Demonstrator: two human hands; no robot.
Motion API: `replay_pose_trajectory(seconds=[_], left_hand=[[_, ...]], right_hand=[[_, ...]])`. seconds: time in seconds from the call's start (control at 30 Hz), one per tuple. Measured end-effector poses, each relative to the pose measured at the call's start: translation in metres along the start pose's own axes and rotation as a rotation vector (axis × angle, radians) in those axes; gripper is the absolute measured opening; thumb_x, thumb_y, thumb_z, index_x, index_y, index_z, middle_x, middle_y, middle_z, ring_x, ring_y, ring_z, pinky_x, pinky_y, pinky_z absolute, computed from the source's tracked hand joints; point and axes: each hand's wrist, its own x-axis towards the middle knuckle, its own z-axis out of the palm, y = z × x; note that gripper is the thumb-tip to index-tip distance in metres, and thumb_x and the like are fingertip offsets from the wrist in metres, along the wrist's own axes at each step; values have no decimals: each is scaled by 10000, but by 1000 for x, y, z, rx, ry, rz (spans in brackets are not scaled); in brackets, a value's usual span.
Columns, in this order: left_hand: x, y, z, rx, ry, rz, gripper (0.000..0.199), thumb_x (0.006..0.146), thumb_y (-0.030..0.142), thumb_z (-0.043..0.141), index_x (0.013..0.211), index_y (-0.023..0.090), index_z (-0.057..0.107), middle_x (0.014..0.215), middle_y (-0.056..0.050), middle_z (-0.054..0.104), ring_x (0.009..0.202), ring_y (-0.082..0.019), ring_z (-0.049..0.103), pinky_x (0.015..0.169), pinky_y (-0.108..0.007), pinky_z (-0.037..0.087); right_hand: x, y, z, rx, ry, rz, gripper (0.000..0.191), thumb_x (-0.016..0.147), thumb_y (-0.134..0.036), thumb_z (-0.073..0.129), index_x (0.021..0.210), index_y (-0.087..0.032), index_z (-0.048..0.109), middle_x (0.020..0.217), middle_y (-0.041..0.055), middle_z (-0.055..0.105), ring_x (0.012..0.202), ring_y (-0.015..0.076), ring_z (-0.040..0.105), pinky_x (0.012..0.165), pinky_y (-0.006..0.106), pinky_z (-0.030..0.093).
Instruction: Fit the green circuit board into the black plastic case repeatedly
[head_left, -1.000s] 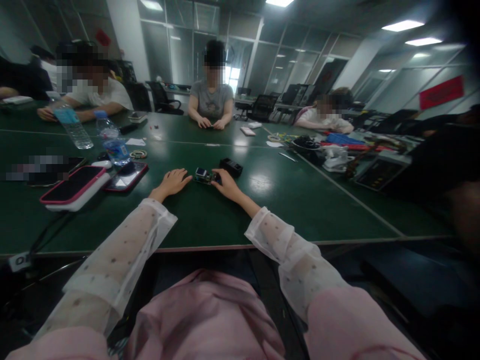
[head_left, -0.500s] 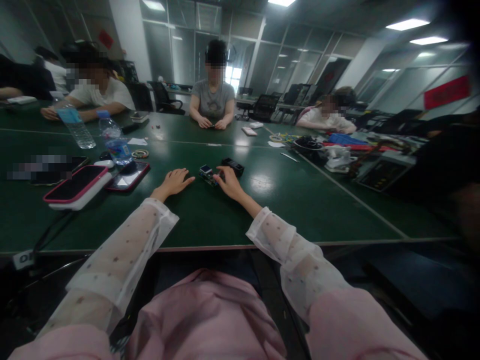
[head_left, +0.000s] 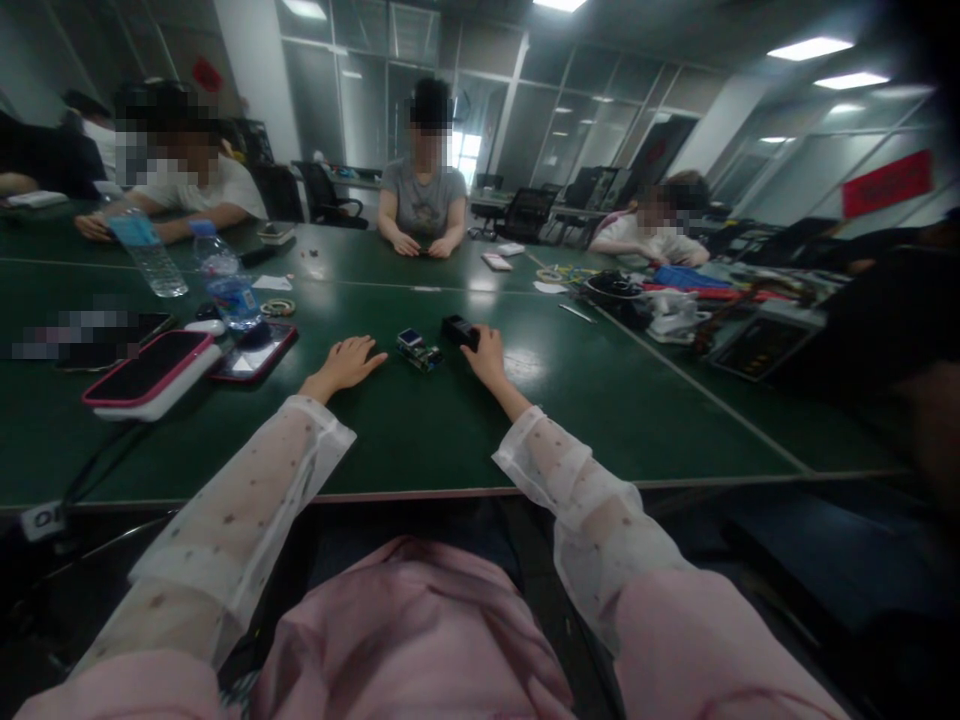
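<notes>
Palm down on the green table (head_left: 360, 430), my left hand (head_left: 346, 362) lies with its fingers stretched out and holds nothing. To its right, apart from both hands, sits a small circuit board (head_left: 420, 351) with a little screen at its left end. My right hand (head_left: 489, 357) is at the right end of a black, box-like case (head_left: 456, 331), its thumb on the near side and its fingers at the far edge. The fingers partly cover that end of the case.
On the left are a pink-edged phone (head_left: 154, 368) on a white block, another phone (head_left: 259, 352), and two water bottles (head_left: 225, 280). Tape (head_left: 278, 308) lies beyond them. Cables and a metal box (head_left: 769, 340) crowd the right. Across the table sits a person (head_left: 424, 205).
My right hand has left the circuit board and shifted right to the black case. The board now shows uncovered. My left hand stays in place.
</notes>
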Motion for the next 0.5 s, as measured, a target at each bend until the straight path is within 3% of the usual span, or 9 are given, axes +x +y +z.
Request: replay_pose_trajectory(seconds=[0.33, 0.5], left_hand=[[2, -3, 2, -10, 5, 0, 731, 1045, 663, 205, 1588, 219, 412, 1678, -111, 350, 1554, -323, 291, 1247, -546, 234], [0, -2, 0, -8, 0, 8, 738, 1049, 653, 224, 1587, 182, 407, 1671, -127, 358, 1548, -325, 300, 1245, -540, 240]], right_hand=[[1, -2, 0, -16, -16, -33, 593, 817, -179, 635, 1394, -153, 500, 1233, 173, 572, 1192, 343, 598, 1040, 556, 528], [-10, -33, -11, 30, 73, -54, 659, 884, -209, 591, 1519, -189, 416, 1254, 172, 556, 1190, 341, 599, 1036, 558, 533]])
